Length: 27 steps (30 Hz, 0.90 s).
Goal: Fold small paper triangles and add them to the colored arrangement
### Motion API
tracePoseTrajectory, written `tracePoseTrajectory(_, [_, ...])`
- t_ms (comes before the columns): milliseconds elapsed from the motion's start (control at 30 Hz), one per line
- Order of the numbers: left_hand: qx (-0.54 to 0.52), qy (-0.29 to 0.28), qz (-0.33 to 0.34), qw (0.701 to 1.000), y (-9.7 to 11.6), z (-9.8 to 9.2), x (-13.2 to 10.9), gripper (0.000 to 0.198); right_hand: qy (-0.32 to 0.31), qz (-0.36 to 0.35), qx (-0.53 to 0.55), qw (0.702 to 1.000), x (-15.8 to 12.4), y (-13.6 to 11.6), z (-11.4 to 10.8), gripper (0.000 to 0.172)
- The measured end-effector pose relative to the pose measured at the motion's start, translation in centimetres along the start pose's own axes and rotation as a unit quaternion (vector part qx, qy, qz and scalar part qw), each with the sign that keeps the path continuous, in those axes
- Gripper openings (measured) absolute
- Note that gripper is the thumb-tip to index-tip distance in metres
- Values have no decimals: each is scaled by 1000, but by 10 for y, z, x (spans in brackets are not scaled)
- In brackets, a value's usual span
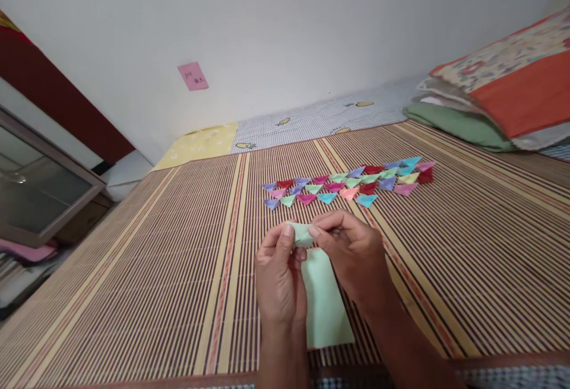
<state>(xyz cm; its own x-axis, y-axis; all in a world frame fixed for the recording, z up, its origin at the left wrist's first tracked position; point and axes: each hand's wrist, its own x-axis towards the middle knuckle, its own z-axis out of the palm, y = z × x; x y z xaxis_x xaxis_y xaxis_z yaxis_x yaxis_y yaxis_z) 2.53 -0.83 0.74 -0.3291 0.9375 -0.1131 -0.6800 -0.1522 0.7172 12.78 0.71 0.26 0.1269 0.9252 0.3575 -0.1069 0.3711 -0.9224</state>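
Observation:
A small folded piece of pale green paper (pixel 303 236) is pinched between both hands above the mat. My left hand (pixel 281 270) grips its left end, thumb on top, fingers curled beneath. On the opposite end, my right hand (pixel 354 252) pinches the paper between thumb and fingertips. Under the hands lies a flat pale green sheet (pixel 327 306), partly covered by them. Beyond my fingers, several small folded paper triangles (pixel 333 187) in many colours sit in rough rows.
A striped bamboo mat (pixel 191 258) covers the surface. Folded bedding (pixel 525 92) is stacked at the back right. A pink note (pixel 193 76) sticks to the white wall (pixel 285 32). At far left stands a glass-fronted cabinet (pixel 40 181).

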Motion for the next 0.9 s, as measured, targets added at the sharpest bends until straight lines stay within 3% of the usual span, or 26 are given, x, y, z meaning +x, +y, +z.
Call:
tracePoseTrajectory(167, [29,-9,-19,999,-3,1,1,29,35,40,90,995,3,6,0,10])
tracePoseTrajectory(300, [45,-15,3,999,-1,0,1,31,10,81,114,990,6,7,-2,19])
tracePoseTrajectory(500, [170,-105,30,979,6,-8,4,42,38,117,151,981,11,9,-8,14])
tracePoseTrajectory(600, [198,-76,56,976,4,-6,3,37,51,136,180,973,11,13,-8,17])
tracePoseTrajectory(767, [199,-3,193,961,-3,-3,0,34,59,155,195,966,8,19,-4,22])
tracePoseTrajectory(900, [222,12,223,949,-4,-4,-1,23,56,163,207,963,7,19,0,24])
